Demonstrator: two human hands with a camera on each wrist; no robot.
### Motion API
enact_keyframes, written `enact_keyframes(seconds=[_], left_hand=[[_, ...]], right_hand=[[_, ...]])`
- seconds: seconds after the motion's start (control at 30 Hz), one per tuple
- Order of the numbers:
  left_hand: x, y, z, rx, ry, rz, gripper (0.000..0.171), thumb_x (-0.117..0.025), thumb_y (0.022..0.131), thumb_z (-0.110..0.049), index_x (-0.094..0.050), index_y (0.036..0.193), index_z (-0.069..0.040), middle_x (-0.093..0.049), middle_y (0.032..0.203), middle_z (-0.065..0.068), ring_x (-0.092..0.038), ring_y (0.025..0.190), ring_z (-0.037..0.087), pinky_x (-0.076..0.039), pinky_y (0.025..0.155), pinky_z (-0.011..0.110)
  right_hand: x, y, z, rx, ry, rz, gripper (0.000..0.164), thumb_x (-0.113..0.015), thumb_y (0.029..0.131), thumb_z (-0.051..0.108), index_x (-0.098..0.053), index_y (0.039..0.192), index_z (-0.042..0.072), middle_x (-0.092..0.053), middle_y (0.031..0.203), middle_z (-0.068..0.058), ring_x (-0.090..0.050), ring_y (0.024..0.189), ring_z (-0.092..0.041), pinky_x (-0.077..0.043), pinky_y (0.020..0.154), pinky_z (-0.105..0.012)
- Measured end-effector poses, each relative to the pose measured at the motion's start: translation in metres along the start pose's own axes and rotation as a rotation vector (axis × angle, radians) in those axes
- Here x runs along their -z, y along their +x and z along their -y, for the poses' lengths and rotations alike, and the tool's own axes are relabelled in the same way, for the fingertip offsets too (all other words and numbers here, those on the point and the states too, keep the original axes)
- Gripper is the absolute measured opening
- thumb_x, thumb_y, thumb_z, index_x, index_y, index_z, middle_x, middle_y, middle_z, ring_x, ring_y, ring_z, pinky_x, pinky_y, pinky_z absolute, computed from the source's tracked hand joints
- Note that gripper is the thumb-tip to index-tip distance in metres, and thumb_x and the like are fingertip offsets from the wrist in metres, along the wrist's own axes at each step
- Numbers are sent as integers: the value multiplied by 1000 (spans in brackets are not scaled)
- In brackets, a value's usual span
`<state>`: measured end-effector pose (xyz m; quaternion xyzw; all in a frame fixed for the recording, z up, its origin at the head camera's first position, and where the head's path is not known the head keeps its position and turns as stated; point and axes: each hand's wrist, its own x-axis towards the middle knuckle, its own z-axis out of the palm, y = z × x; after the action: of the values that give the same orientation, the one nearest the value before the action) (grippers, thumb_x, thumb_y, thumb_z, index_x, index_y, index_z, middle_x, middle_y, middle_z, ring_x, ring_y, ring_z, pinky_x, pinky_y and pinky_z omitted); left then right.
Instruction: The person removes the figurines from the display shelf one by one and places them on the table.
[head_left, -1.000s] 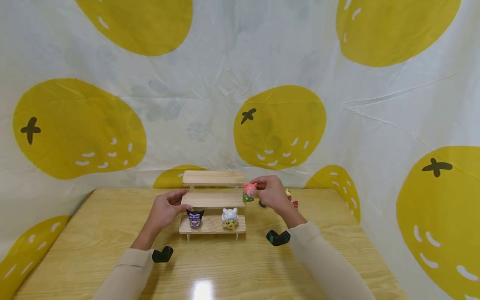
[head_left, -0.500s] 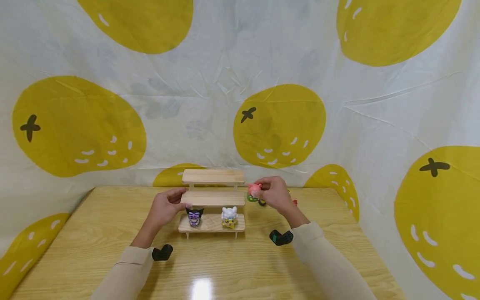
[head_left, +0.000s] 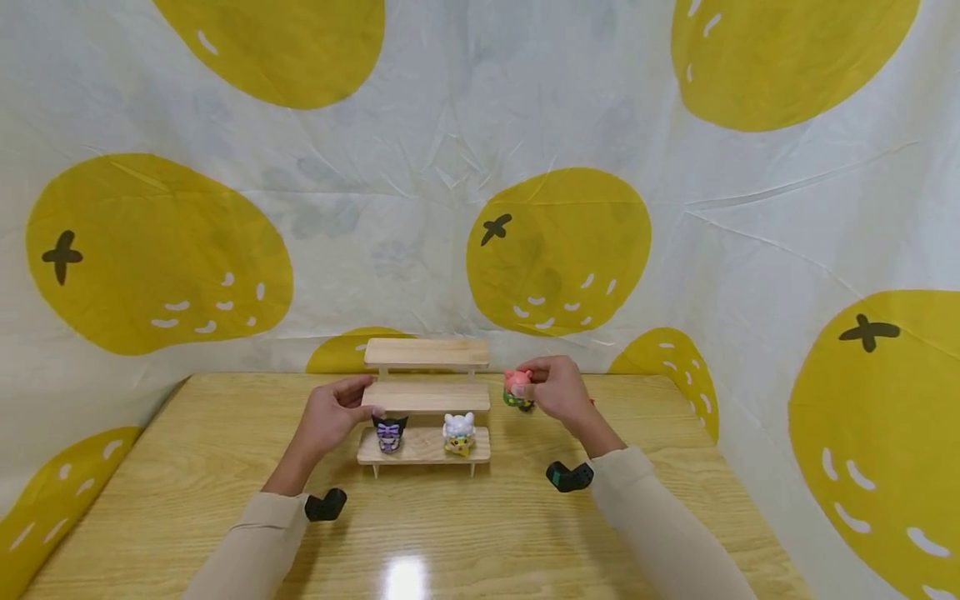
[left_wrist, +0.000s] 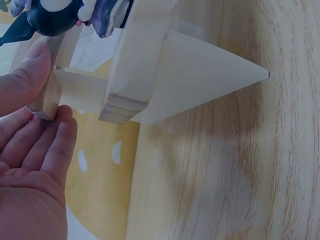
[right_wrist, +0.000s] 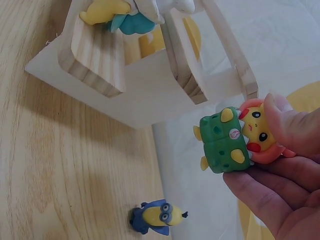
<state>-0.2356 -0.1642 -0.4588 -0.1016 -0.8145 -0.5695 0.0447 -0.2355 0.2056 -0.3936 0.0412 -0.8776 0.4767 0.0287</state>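
Note:
A three-tier wooden display shelf [head_left: 426, 397] stands on the table. My left hand [head_left: 330, 423] grips the left end of its middle tier, thumb on top and fingers underneath, as the left wrist view shows. Between the thumb and fingers of my right hand [head_left: 562, 390] is a toy figurine [right_wrist: 220, 140] with a yellow face, pink hood and green body, held in the air right of the shelf. On the bottom tier sit a black-eared purple figurine [head_left: 389, 434] at the left and a white-hooded yellow one [head_left: 459, 433] at the right.
A minion figurine [right_wrist: 159, 216] in blue stands on the table right of the shelf. Something small and red shows just behind my right wrist. A white cloth [head_left: 420, 267] with yellow fruit prints hangs behind the wooden table [head_left: 465, 533].
My right hand has drawn the pink-hooded figurine away from the shelf's middle tier, a little to the right. The left hand keeps its grip in the same place.

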Motion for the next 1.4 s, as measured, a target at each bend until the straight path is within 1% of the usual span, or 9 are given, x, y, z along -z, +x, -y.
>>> enact_keyframes(seconds=[0.13, 0.27, 0.4, 0.57, 0.8, 1.13, 1.3, 1.4], left_hand=[[0, 0, 1, -2, 0, -5, 55, -79, 91, -4, -61, 142, 5, -60, 145, 28, -61, 134, 41, -59, 101, 34], [-1, 1, 2, 3, -10, -4, 56, -79, 91, -2, -60, 143, 5, -60, 145, 28, -60, 135, 41, -59, 101, 34], [-2, 0, 2, 6, -15, 4, 56, -79, 91, -2, -60, 143, 6, -59, 145, 29, -60, 135, 41, -59, 101, 34], [-1, -1, 1, 9, -5, -3, 56, -79, 91, -4, -60, 143, 5, -59, 145, 29, -60, 135, 41, -59, 101, 34], [0, 0, 0, 13, -6, -4, 56, -79, 91, -4, -60, 144, 4, -60, 146, 28, -61, 135, 41, -58, 101, 34], [-1, -1, -2, 7, -3, -1, 55, -78, 92, -2, -60, 143, 6, -58, 146, 29, -60, 134, 43, -59, 100, 33], [-1, 1, 0, 19, -7, -9, 56, -79, 89, 1, -60, 142, 7, -60, 144, 28, -61, 134, 40, -60, 99, 28], [-1, 1, 0, 27, -3, -11, 57, -79, 89, 2, -60, 142, 6, -61, 144, 28, -61, 134, 39, -59, 100, 30]], right_hand=[[1, -1, -2, 12, 15, 8, 26, -79, 90, 4, -77, 116, -1, -78, 111, -20, -70, 93, -22, -59, 76, -29], [1, -1, -7, 10, 4, -1, 25, -79, 90, 2, -77, 115, -1, -78, 110, -19, -69, 92, -21, -57, 75, -26], [4, -2, -11, 15, -6, -7, 24, -78, 91, 1, -77, 115, -3, -78, 110, -21, -68, 91, -22, -56, 74, -25], [5, -3, -14, 36, 5, -3, 23, -77, 91, -1, -77, 114, -5, -78, 110, -23, -68, 90, -22, -55, 73, -25], [5, -2, -17, 35, 3, -4, 23, -77, 90, -2, -77, 113, -5, -78, 109, -22, -67, 89, -20, -54, 71, -23], [6, -2, -21, 36, 3, -5, 24, -76, 91, -1, -76, 114, -6, -77, 107, -22, -67, 90, -21, -56, 74, -25], [6, -2, -25, 44, -1, -14, 25, -77, 89, -3, -76, 114, -7, -77, 109, -24, -71, 94, -25, -58, 75, -28], [6, -2, -26, 44, -2, -14, 25, -78, 88, -3, -77, 114, -6, -77, 109, -24, -71, 94, -26, -59, 76, -28]])
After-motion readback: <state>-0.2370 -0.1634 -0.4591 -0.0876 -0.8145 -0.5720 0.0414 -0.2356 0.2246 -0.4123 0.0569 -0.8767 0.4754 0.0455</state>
